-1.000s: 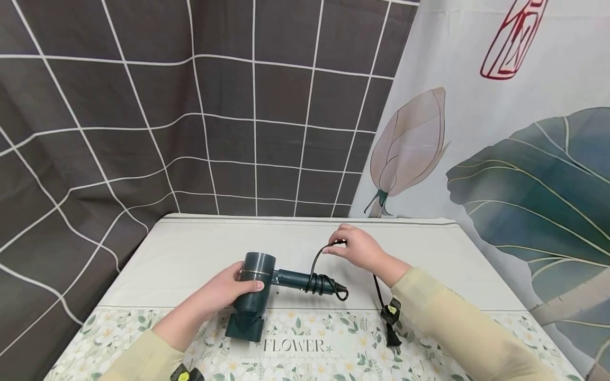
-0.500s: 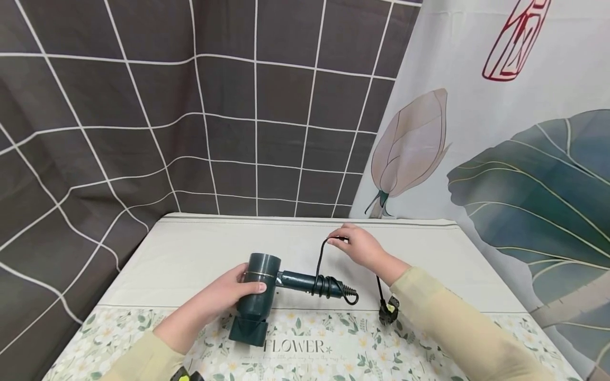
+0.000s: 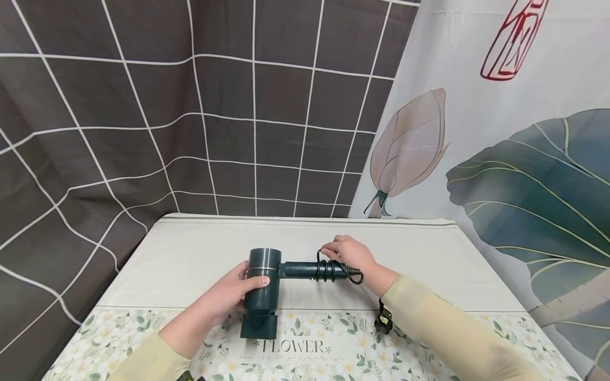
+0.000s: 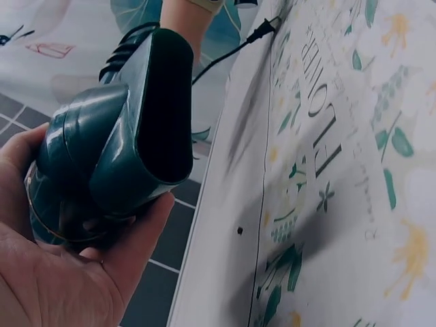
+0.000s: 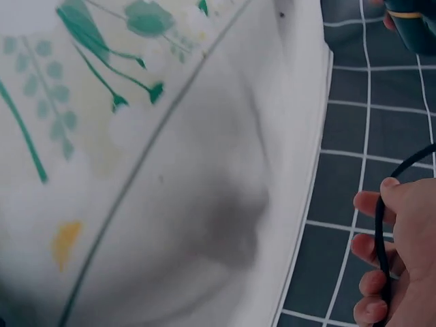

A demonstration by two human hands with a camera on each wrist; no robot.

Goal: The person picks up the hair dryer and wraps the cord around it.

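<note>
A dark green hair dryer [image 3: 263, 296] with a flat nozzle [image 4: 163, 109] is held over the table, its handle [image 3: 299, 270] pointing right. My left hand [image 3: 227, 292] grips the barrel, thumb across the front and fingers behind. Several turns of black cord [image 3: 325, 271] wrap the handle near its end. Just above those turns, my right hand [image 3: 351, 253] pinches the cord between thumb and fingers; in the right wrist view the cord [image 5: 379, 235] runs down across the palm. The free end hangs past the right wrist, with a two-pin plug [image 4: 262, 29] in the left wrist view.
A white cloth with a floral front strip [image 3: 305, 346] covers the table. Behind it hangs a dark curtain with a white grid [image 3: 281, 137], and on the right a white hanging with printed leaves [image 3: 538, 196]. A small dark speck [image 4: 240, 231] lies on the cloth.
The hair dryer has turned so its handle is about level and its nozzle points straight toward me. My right hand first rose slightly, then came down close to the handle, shortening the stretch of cord between.
</note>
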